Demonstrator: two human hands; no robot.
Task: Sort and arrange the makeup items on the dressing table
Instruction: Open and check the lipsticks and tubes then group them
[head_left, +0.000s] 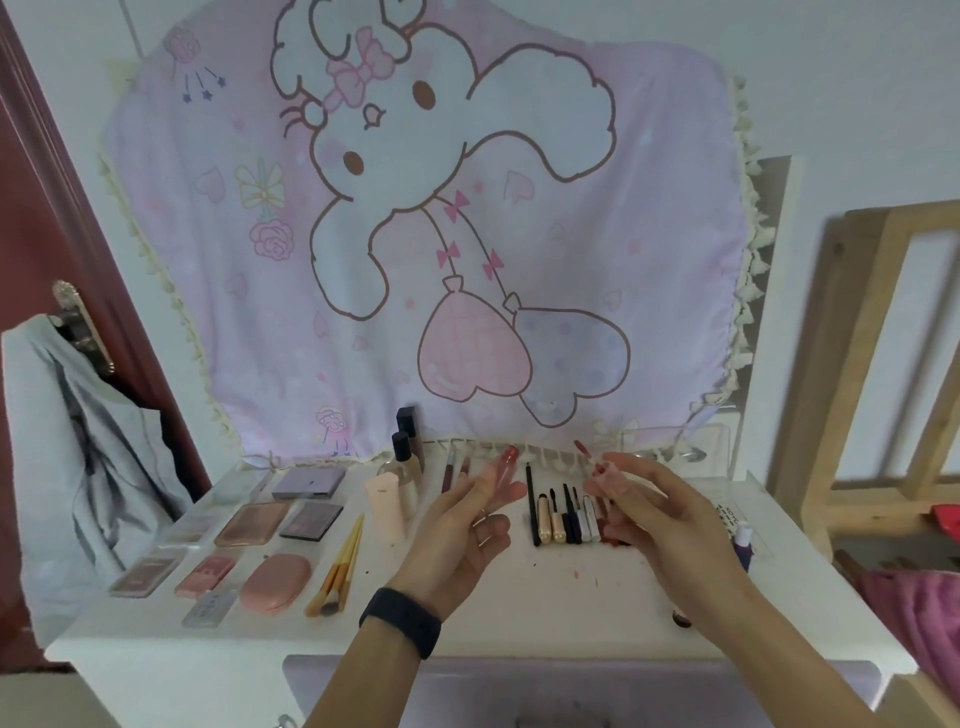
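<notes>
Both forearms reach up from the lower edge, with a black wristband (400, 621) on the left. The left hand (462, 525), palm up, pinches a clear pink lip gloss tube (505, 470) upright. The right hand (654, 514) pinches a red-tipped applicator wand (600, 470) near it, not touching. Both hover over the white worktop (519, 613), above a row of mascaras (561, 519).
</notes>
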